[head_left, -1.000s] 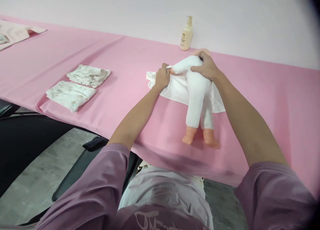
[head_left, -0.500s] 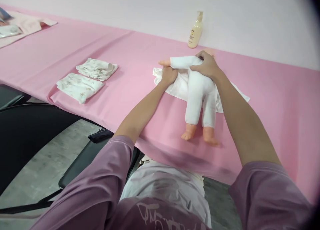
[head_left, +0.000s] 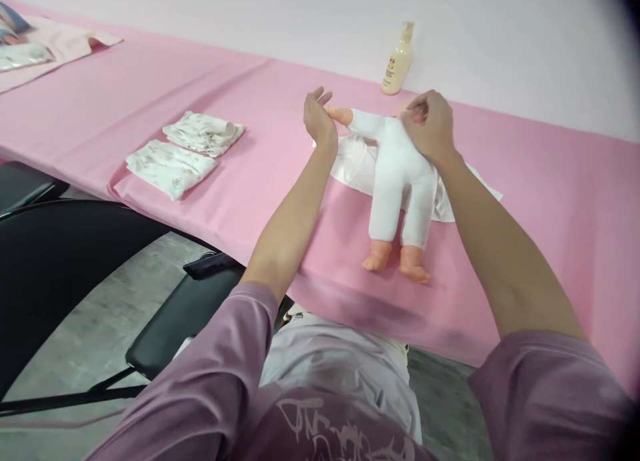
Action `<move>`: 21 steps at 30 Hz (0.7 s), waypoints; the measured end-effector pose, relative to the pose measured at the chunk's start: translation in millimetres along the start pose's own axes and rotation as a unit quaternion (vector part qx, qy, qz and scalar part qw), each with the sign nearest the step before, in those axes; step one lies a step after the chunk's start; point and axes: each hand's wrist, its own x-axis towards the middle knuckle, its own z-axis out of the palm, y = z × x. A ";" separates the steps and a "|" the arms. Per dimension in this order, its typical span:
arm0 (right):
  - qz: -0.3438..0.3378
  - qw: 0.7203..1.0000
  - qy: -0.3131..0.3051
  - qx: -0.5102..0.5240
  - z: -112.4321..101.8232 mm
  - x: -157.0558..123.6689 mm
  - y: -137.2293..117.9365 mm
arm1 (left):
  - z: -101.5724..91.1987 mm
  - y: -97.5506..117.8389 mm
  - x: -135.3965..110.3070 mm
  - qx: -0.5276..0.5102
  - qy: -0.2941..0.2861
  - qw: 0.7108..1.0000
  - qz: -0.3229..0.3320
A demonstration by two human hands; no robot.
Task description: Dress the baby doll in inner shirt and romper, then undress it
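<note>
A baby doll (head_left: pixel 395 154) with a white cloth body lies across the pink table, its bare feet toward me. Its head is mostly hidden behind my right hand. Under it a white cloth garment (head_left: pixel 355 164) is spread, sticking out on both sides. My left hand (head_left: pixel 320 119) is beside the doll's outstretched hand (head_left: pixel 341 115), palm turned up and fingers apart; whether they touch is unclear. Over the doll's shoulder and neck is my right hand (head_left: pixel 431 126), its fingers loosely bent with a gap to the thumb and nothing visible between them.
Two folded printed cloths (head_left: pixel 173 169) lie on the pink tablecloth (head_left: pixel 270 201) to the left. A yellow pump bottle (head_left: pixel 397 61) stands at the back by the wall. At far left is a pale pink cloth (head_left: pixel 70 44) with items on it. Black chairs (head_left: pixel 170 321) are below the left table edge.
My left hand has let go of the white garment and risen to beside the doll's hand. My right hand has loosened from the doll's shoulder and lifted slightly, its fingers now bent.
</note>
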 end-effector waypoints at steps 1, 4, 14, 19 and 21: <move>-0.004 1.000 0.012 -0.013 -6.5 -7.2 8.3 | -0.8 3.4 -7.5 0.000 0.013 1.000 -0.002; 0.004 0.999 0.016 -0.038 -26.4 -33.5 36.5 | -0.5 12.4 -42.8 0.060 0.028 0.998 0.020; 0.006 0.981 -0.057 -0.184 -37.3 -82.3 82.1 | 58.3 10.9 -155.1 0.455 -0.271 0.773 0.350; 0.042 0.978 -0.035 -0.200 -25.7 -98.0 77.8 | 99.7 -31.8 -178.5 0.602 -0.396 0.618 0.316; 0.055 0.980 -0.032 -0.191 -23.3 -103.3 75.4 | 117.1 -46.5 -182.8 0.605 -0.388 0.636 0.280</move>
